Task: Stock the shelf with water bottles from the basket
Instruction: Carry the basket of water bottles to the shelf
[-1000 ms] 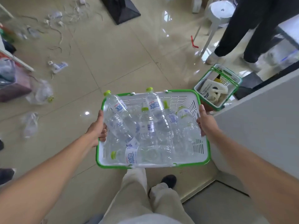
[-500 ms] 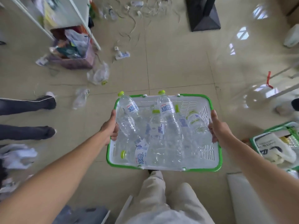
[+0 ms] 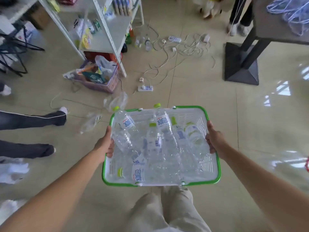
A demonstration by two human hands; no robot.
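This looks like a small shop set up in a plain room. A white metal shelf rack [image 3: 109,39] holds rows of bottles [image 3: 121,7] and packets [image 3: 85,39], with a purple basket [image 3: 107,84] of bagged goods at its foot. A green-rimmed shopping basket [image 3: 192,107] carries water bottles [image 3: 127,123]. Power strips [image 3: 145,88] and loose cables [image 3: 194,47] litter the glossy tiled floor [image 3: 200,91], and a counter [image 3: 270,30] on a black pedestal stands at the right.

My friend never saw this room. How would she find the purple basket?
Look for the tall white shelf at the upper left. At its foot, on the floor, sits the purple basket, stuffed with packets and bags. The carried basket is white with a green rim.
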